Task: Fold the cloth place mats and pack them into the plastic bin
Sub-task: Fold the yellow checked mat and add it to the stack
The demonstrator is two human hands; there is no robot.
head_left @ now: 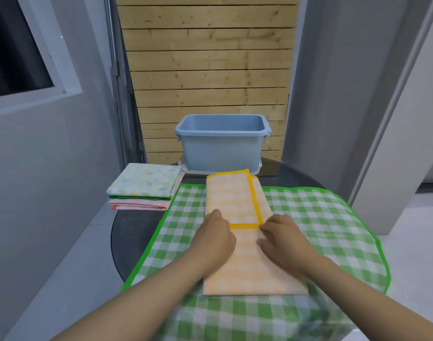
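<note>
Far to the left of both hands and a little beyond them, a small stack of folded mats (144, 187) sat on the dark round table (126, 239): a pale leaf-print one on top, a green-edged layer under it, and pink ones at the bottom.

The left hand (216, 238) lay palm down on the orange checked mat (245, 262), fingers spread flat and pressing on the cloth's left side. It was not pinching anything; it lay open and bore down on the fabric.

Between the two hands ran the yellow trim of the flap folded over the orange mat, its near edge lying just ahead of the knuckles and its long edge running away from the right hand toward the bin. The mat was a long narrow strip, lying on top of the green checked mat (321, 217), which spread out flat beneath both hands and forearms and draped over the table's near edge.

The right hand (283, 238) rested on the orange mat's right side, its fingertips (265, 228) touching the corner of the yellow trim. Whether they pinched the cloth or only pressed it, I could not tell.

Straight beyond the hands, past the far end of the orange mat, stood the blue plastic bin (222, 148), open-topped, on a white lid or tray (256, 169).
</note>
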